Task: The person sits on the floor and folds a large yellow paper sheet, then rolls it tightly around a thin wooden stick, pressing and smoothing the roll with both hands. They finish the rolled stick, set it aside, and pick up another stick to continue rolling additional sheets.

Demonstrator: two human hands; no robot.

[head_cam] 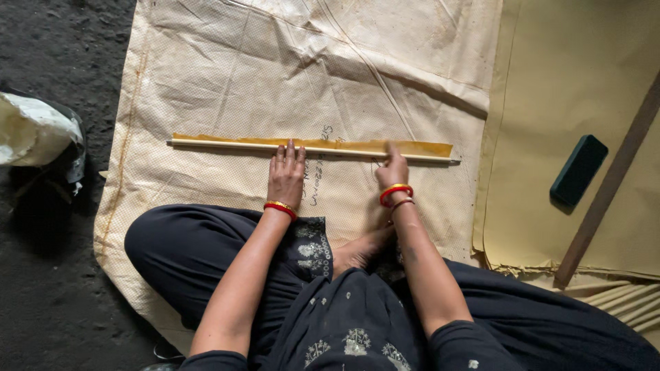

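- A person sits cross-legged on the floor [55, 295], on a pale woven sack sheet [227, 82] spread flat over the dark ground.
- Across the sheet, just ahead of the knees, lies a long thin stick [227, 143] with a strip of yellow-brown paper [344, 145] lying along its far side, running left to right.
- The left hand [287, 173] lies palm down, fingers straight and close together, fingertips on the stick near its middle; its grip is flat and apart, clamped on nothing.
- The right hand [393, 168] presses on the paper strip to the right of the middle, forefinger stretched out onto it; the other fingers look curled, and I cannot tell whether they pinch anything.
- Both wrists carry red and gold bangles [396, 193].
- A bare foot [357, 251] shows between the forearms, over dark embroidered clothing.
- To the right, sheets of the same yellow-brown paper [570, 89] lie stacked, their edge overlapping the sack sheet.
- On that stack rests a dark green oblong block [579, 170], well apart from the hands, beside a long brown wooden slat [605, 192] lying at a slant.
- More pale thin sticks [629, 300] lie at the lower right edge.
- At the far left sits a crumpled whitish bag [31, 130] on the floor.
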